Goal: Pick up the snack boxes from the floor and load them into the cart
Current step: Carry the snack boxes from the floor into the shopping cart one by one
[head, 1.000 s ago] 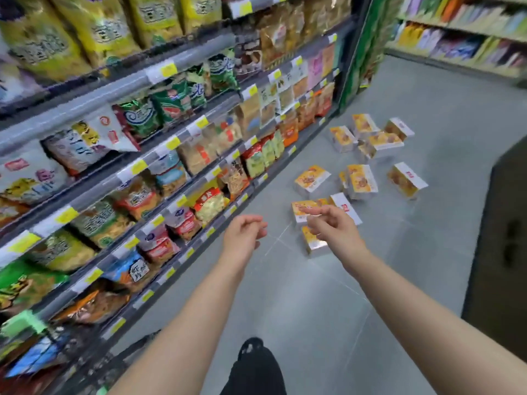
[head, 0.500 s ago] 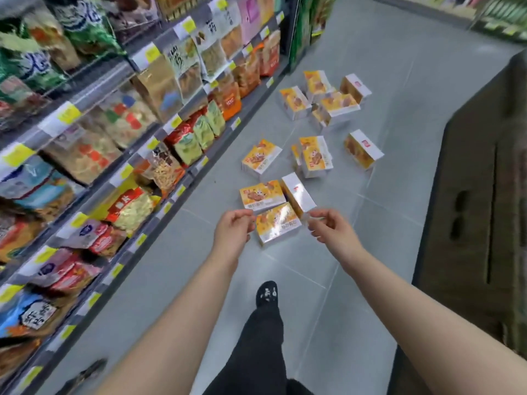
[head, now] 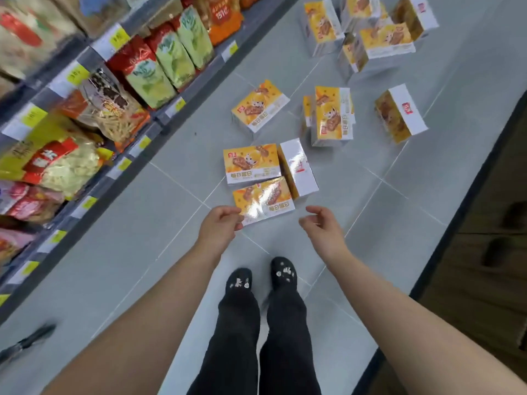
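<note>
Holding the fingers [head: 235, 220] of the left hand [head: 219, 228] loosely curled and those of the right hand [head: 323, 228] half spread, gripping nothing with either. Hovering both above the nearest glossy yellow-and-white cardboard snack box [head: 268, 202], lying flat on the grey tiled floor [head: 399, 209] beside two more, with others scattered beyond.

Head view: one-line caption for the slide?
Left hand and right hand reach toward the nearest snack box; other snack boxes lie scattered on the tiled floor beside stocked shelves.
</note>
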